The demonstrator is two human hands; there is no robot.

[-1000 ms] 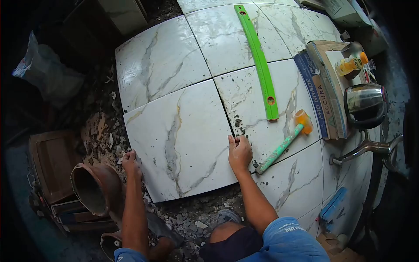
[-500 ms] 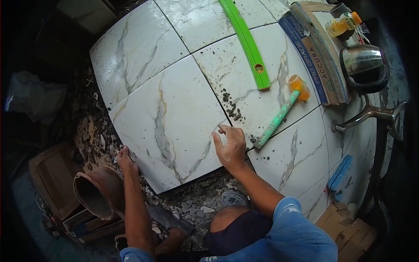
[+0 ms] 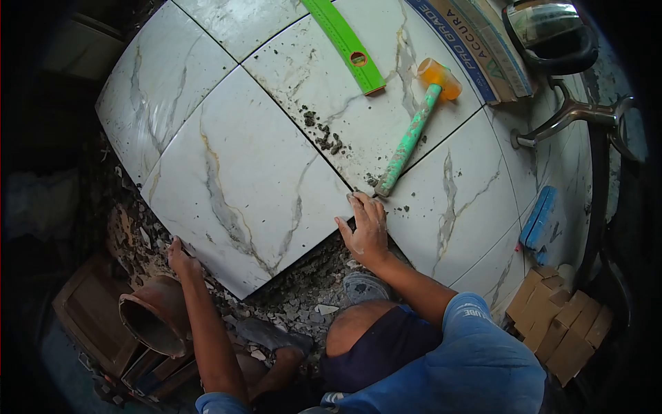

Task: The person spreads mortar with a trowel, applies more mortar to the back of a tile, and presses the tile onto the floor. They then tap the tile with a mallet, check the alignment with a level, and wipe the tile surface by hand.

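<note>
A large white marble-look floor tile (image 3: 241, 172) with grey and gold veins lies in front of me. My left hand (image 3: 183, 261) is at its left edge near the closest corner, fingers curled against the rim. My right hand (image 3: 367, 231) rests at the tile's right corner, its fingertips on the edge and thumb held apart. Just beyond those fingers is the handle end of a mallet (image 3: 408, 141) with a speckled green handle and orange head. Rubble (image 3: 314, 276) shows under the near edge of the tile.
A green spirit level (image 3: 345, 45) lies on the neighbouring tiles, near mortar crumbs (image 3: 321, 131). On the right are a tile carton (image 3: 476, 48), a glass pot (image 3: 552, 34), a metal suction-type handle (image 3: 572, 114), a blue object (image 3: 539, 217) and cardboard pieces (image 3: 558, 321). A clay-coloured bucket (image 3: 155, 314) stands left.
My view has turned, so the tiles and tools sit further left and higher. My right hand has its fingers stretched further toward the tile's corner. The left hand stays at the left edge.
</note>
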